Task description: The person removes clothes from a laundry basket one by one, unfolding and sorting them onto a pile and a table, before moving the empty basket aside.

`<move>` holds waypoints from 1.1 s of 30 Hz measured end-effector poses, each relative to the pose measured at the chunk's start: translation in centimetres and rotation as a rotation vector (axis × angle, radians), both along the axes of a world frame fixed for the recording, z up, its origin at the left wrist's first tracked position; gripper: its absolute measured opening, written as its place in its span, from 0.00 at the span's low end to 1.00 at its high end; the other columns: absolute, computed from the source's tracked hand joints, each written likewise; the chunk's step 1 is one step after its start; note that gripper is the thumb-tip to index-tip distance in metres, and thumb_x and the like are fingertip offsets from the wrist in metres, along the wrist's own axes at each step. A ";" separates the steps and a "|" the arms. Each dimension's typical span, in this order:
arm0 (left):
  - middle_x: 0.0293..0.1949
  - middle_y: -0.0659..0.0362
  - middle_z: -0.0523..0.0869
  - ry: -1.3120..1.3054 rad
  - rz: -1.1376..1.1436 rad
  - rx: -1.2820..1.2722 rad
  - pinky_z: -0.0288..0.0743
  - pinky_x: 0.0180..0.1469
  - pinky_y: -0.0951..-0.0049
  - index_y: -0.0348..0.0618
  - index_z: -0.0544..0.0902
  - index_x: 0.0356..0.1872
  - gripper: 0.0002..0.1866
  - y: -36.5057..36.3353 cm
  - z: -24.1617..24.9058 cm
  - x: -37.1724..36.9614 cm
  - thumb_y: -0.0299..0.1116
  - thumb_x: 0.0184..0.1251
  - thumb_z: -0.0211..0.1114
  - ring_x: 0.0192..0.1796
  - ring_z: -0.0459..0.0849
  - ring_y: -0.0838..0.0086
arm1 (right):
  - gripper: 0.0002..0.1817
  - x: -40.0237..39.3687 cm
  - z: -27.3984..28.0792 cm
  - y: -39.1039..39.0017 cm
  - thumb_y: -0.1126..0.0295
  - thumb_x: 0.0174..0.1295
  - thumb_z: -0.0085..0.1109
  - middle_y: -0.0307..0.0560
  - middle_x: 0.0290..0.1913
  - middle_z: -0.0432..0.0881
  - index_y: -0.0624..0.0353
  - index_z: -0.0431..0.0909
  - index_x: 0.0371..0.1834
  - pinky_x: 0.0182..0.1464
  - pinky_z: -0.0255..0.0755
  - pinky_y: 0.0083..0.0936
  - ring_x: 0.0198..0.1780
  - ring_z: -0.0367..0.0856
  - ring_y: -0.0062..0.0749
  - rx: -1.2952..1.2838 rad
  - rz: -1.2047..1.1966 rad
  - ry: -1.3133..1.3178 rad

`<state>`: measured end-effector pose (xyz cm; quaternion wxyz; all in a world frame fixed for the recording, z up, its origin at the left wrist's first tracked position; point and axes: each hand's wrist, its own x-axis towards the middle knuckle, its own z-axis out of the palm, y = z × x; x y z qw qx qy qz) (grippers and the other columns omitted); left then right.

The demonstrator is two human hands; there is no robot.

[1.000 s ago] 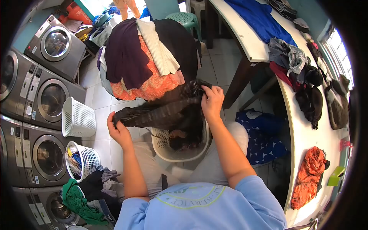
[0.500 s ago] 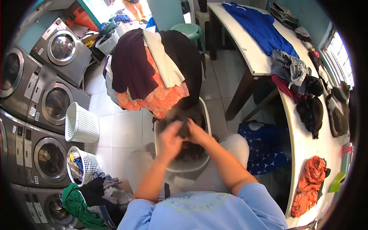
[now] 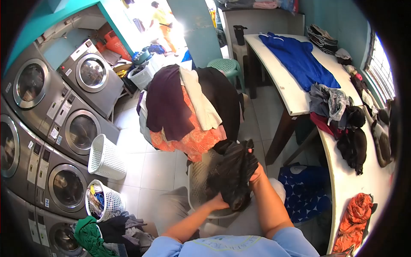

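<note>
A crumpled black garment (image 3: 231, 175) is held up above a white laundry basket (image 3: 198, 180) between my knees. My right hand (image 3: 257, 173) grips its right side, and a fingertip shows near its top. At its lower left edge, my left hand (image 3: 219, 202) has hold of the cloth, with the fingers partly hidden behind it. Just beyond the basket rises a heap of draped clothes: a dark purple piece (image 3: 167, 103), a cream ribbed one (image 3: 201, 100), an orange patterned one (image 3: 188, 143) and a black one (image 3: 220, 94).
Stacked front-loading machines (image 3: 66, 186) line the left. Two white baskets (image 3: 107, 158) stand beside them, near a green garment (image 3: 89, 235). A white table (image 3: 289, 96) runs along the right with a blue garment (image 3: 299, 60) and other clothes. A person (image 3: 162, 25) stands in the bright doorway.
Both hands were close together low over the basket, blurred. Now they are apart and the black garment is raised and spread between them. The camera view has tilted up and shifted left.
</note>
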<state>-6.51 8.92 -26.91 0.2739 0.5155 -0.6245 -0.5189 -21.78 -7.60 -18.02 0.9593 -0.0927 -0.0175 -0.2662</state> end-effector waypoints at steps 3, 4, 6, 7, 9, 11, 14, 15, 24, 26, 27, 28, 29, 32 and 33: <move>0.58 0.52 0.77 0.132 0.169 0.234 0.66 0.63 0.70 0.33 0.70 0.62 0.35 1.2 -0.1 -0.7 0.36 0.53 0.72 0.59 0.74 0.68 | 0.34 -0.4 1.0 -1.0 0.43 0.64 0.51 0.52 0.57 0.78 0.63 0.72 0.60 0.61 0.71 0.41 0.56 0.78 0.42 0.062 -0.092 0.014; 0.56 0.52 0.79 0.207 0.259 0.415 0.68 0.61 0.70 0.32 0.70 0.61 0.35 1.6 -0.5 -0.4 0.38 0.53 0.73 0.57 0.76 0.69 | 0.34 -0.6 1.1 -1.3 0.42 0.64 0.50 0.52 0.57 0.78 0.63 0.72 0.60 0.61 0.71 0.41 0.56 0.78 0.42 0.051 -0.171 0.053; 0.55 0.52 0.79 0.184 0.356 0.412 0.68 0.60 0.70 0.31 0.71 0.60 0.35 2.4 -3.3 2.4 0.38 0.54 0.73 0.57 0.76 0.69 | 0.34 -0.6 1.3 -1.8 0.42 0.65 0.49 0.52 0.57 0.78 0.62 0.73 0.59 0.60 0.71 0.40 0.56 0.78 0.42 0.027 -0.203 0.086; 0.54 0.52 0.79 0.169 0.455 0.428 0.69 0.60 0.70 0.31 0.71 0.59 0.35 2.4 -3.9 4.2 0.39 0.54 0.73 0.56 0.76 0.69 | 0.34 -0.6 1.1 -2.0 0.41 0.65 0.48 0.52 0.57 0.78 0.61 0.73 0.59 0.60 0.72 0.40 0.56 0.78 0.43 0.020 -0.235 0.128; 0.53 0.51 0.79 0.308 0.559 0.232 0.70 0.58 0.71 0.31 0.71 0.57 0.31 2.5 7.8 3.9 0.39 0.57 0.72 0.56 0.76 0.71 | 0.34 -0.2 -0.9 -3.0 0.41 0.66 0.47 0.51 0.56 0.78 0.62 0.73 0.58 0.58 0.74 0.39 0.55 0.78 0.43 -0.041 -0.233 0.291; 0.53 0.51 0.78 0.221 0.706 0.225 0.70 0.58 0.71 0.32 0.69 0.58 0.30 3.0 10.9 6.0 0.34 0.58 0.71 0.56 0.76 0.72 | 0.35 1.1 -3.5 -3.3 0.40 0.66 0.46 0.51 0.56 0.78 0.64 0.73 0.57 0.55 0.76 0.39 0.55 0.79 0.43 -0.092 -0.237 0.457; 0.53 0.52 0.77 0.246 0.570 -0.381 0.70 0.58 0.71 0.34 0.65 0.60 0.30 4.1 23.0 4.1 0.24 0.57 0.69 0.55 0.76 0.74 | 0.39 2.5 -3.5 -2.1 0.37 0.65 0.46 0.54 0.50 0.82 0.70 0.75 0.52 0.46 0.79 0.37 0.51 0.81 0.41 -0.605 0.226 1.500; 0.53 0.52 0.77 0.248 0.573 -0.381 0.70 0.58 0.71 0.34 0.65 0.60 0.30 4.9 25.2 3.3 0.24 0.57 0.69 0.55 0.76 0.74 | 0.40 2.9 -1.2 -0.7 0.37 0.64 0.46 0.56 0.47 0.82 0.72 0.76 0.50 0.44 0.79 0.37 0.51 0.82 0.41 -0.828 0.419 1.665; 0.47 0.56 0.81 -0.178 -0.218 -0.261 0.74 0.50 0.72 0.34 0.71 0.58 0.30 12.3 28.7 3.5 0.26 0.53 0.72 0.48 0.79 0.77 | 0.24 1.9 -6.3 -0.8 0.47 0.63 0.51 0.54 0.48 0.83 0.54 0.83 0.47 0.54 0.72 0.38 0.53 0.80 0.48 -1.422 0.212 1.873; 0.46 0.55 0.81 -0.101 -0.169 -0.197 0.74 0.49 0.73 0.35 0.70 0.59 0.31 13.3 28.5 4.0 0.27 0.53 0.72 0.47 0.79 0.77 | 0.23 1.4 -7.0 -0.6 0.47 0.63 0.52 0.54 0.48 0.83 0.54 0.83 0.47 0.54 0.72 0.38 0.52 0.80 0.48 -1.439 0.263 1.866; 0.45 0.55 0.81 -0.024 -0.124 -0.135 0.74 0.48 0.74 0.35 0.70 0.59 0.31 13.5 28.4 4.2 0.28 0.54 0.71 0.45 0.79 0.77 | 0.23 1.2 -7.3 -0.7 0.47 0.62 0.53 0.54 0.48 0.83 0.54 0.83 0.47 0.54 0.72 0.37 0.52 0.80 0.48 -1.452 0.310 1.862; 0.45 0.55 0.81 -0.025 -0.121 -0.133 0.74 0.48 0.74 0.35 0.70 0.59 0.31 13.5 28.6 4.3 0.28 0.54 0.71 0.45 0.79 0.77 | 0.23 1.1 -7.5 -0.8 0.47 0.62 0.53 0.54 0.48 0.83 0.54 0.83 0.47 0.54 0.72 0.37 0.52 0.80 0.48 -1.454 0.313 1.859; 0.45 0.56 0.81 -0.085 -0.074 -0.067 0.74 0.48 0.74 0.36 0.69 0.60 0.32 13.3 28.7 4.4 0.27 0.53 0.72 0.45 0.79 0.78 | 0.25 1.1 -7.7 -0.9 0.46 0.62 0.53 0.53 0.49 0.83 0.55 0.83 0.47 0.53 0.73 0.38 0.53 0.80 0.48 -1.472 0.335 1.885; 0.48 0.54 0.80 -0.142 0.009 0.109 0.73 0.52 0.72 0.37 0.67 0.62 0.34 12.4 28.5 4.2 0.26 0.52 0.71 0.49 0.79 0.75 | 0.27 1.0 -8.6 -1.3 0.44 0.62 0.53 0.52 0.50 0.82 0.57 0.83 0.47 0.52 0.74 0.39 0.54 0.79 0.47 -1.474 0.350 1.897; 0.51 0.51 0.79 -0.142 0.046 0.216 0.71 0.56 0.69 0.38 0.65 0.63 0.36 12.1 28.2 4.2 0.26 0.51 0.70 0.53 0.79 0.71 | 0.27 0.9 -9.0 -1.4 0.43 0.62 0.53 0.52 0.50 0.82 0.57 0.82 0.47 0.52 0.74 0.39 0.54 0.79 0.47 -1.460 0.336 1.883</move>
